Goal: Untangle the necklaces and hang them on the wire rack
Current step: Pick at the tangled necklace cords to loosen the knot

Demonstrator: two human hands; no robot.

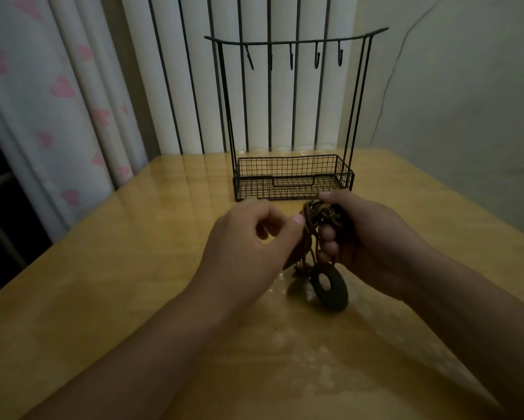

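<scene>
Right hand (373, 237) curled round tangled necklaces (321, 216) | left hand (254, 237) pinched one cord | cords hung downward, ring pendant (330, 291) on table (103, 298) | rack (291, 116) upright behind

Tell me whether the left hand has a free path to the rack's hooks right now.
Probably yes: nothing stands between the left hand and the hooks, though it is pinching the tangled cords.

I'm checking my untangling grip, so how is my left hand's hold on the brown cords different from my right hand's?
The left hand pinches a strand at the edge of the tangled brown cord necklaces with thumb and fingertip; the right hand wraps its curled fingers round the main clump. The left shows its back, the right its fingertips. Both hold the same tangle above the wooden table, the dark ring pendant hanging below.
</scene>
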